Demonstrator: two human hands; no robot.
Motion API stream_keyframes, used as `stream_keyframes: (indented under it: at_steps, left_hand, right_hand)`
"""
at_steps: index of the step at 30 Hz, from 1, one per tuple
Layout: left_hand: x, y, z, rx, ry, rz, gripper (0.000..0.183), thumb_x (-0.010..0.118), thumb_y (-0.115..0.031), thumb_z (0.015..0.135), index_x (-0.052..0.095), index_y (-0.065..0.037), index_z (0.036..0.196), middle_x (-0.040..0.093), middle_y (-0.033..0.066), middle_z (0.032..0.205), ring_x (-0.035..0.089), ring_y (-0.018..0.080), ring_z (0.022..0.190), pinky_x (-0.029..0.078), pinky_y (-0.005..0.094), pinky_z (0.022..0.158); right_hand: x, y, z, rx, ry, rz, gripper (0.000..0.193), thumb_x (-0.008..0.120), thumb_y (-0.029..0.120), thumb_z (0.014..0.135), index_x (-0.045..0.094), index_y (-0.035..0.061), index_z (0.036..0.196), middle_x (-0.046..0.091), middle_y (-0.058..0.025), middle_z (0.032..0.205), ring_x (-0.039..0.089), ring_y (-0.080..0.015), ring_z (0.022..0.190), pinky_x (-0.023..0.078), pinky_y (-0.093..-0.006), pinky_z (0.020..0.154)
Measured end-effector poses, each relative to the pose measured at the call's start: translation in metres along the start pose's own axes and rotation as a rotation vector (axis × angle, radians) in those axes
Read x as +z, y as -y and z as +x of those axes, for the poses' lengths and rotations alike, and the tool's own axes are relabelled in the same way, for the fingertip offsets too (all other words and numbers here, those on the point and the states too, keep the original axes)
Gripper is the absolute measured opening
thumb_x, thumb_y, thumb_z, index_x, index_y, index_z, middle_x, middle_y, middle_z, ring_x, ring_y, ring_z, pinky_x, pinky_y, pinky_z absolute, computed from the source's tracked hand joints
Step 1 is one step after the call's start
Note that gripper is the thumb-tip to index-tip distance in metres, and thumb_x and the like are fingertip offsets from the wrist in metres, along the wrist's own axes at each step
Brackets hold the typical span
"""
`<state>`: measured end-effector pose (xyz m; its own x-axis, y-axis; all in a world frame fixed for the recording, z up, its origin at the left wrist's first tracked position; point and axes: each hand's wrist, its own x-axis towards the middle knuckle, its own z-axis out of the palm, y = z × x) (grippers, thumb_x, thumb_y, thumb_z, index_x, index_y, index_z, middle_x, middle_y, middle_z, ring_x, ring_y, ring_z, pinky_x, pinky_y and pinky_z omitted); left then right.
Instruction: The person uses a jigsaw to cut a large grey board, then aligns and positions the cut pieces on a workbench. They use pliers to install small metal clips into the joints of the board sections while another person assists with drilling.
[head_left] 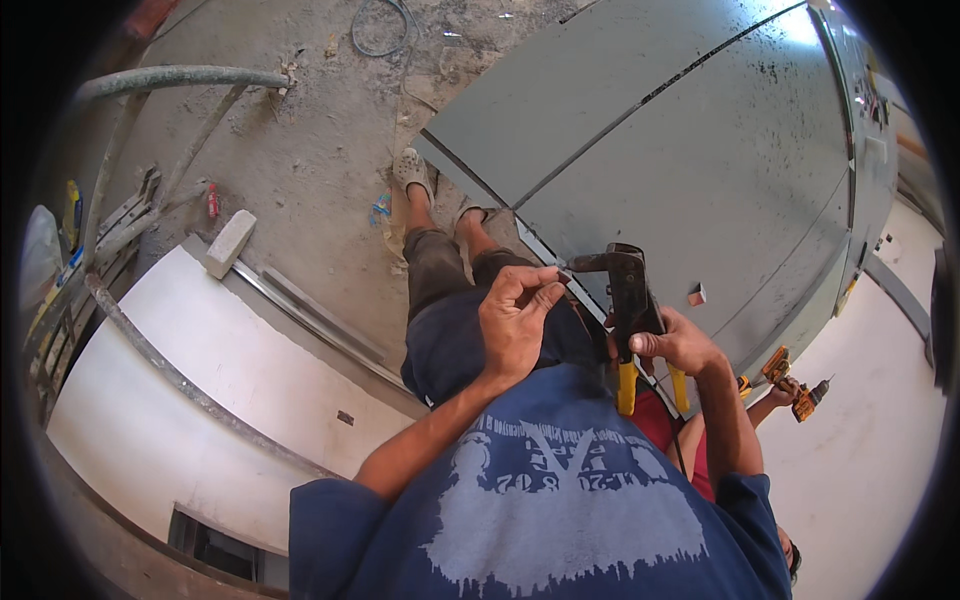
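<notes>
A hand riveter (pixel 630 290) with a black head and yellow handles points its nose toward the left. My right hand (pixel 682 343) wraps round its body, just above the yellow grips. My left hand (pixel 515 322) is raised right beside the nose tip, thumb and forefinger pinched together. Whatever small thing sits in that pinch is too tiny to make out. Both hands are in front of my body, by the near edge of a large grey panel (pixel 590 110).
A small red-and-white box (pixel 697 294) lies on the panel. At right, a co-worker's hand holds a yellow cordless drill (pixel 810 400). A curved metal pipe frame (pixel 190 78) stands at left, near a pale block (pixel 231 243) on a low white wall (pixel 215 350). A thin hose lies on the floor.
</notes>
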<state>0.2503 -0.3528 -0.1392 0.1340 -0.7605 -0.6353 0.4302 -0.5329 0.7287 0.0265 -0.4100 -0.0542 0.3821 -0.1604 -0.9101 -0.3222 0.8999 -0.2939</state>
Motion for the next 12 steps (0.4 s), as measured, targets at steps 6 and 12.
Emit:
stream_keyframes:
  at_steps: [6, 12]
  left_hand:
    - [-0.008, 0.003, 0.003, 0.149, 0.039, 0.122, 0.018, 0.077, 0.000, 0.085, 0.072, -0.003, 0.102, 0.064, 0.0040, 0.094, 0.062, 0.0125, 0.084, 0.052, 0.0258, 0.075]
    - [-0.011, -0.009, 0.011, 0.197, 0.072, 0.286, 0.024, 0.073, 0.002, 0.088, 0.073, -0.006, 0.110, 0.063, 0.0037, 0.101, 0.061, 0.0163, 0.089, 0.051, 0.0271, 0.078]
  right_hand:
    - [0.010, 0.011, 0.002, 0.026, -0.009, -0.008, 0.071, 0.082, 0.053, 0.078, 0.061, 0.0022, 0.124, 0.071, -0.0098, 0.093, 0.068, -0.0176, 0.079, 0.051, -0.0260, 0.053]
    - [0.004, 0.015, 0.013, 0.062, 0.010, -0.010, 0.060, 0.080, 0.041, 0.083, 0.060, 0.0069, 0.128, 0.071, -0.0069, 0.099, 0.069, -0.0194, 0.095, 0.052, -0.0273, 0.060]
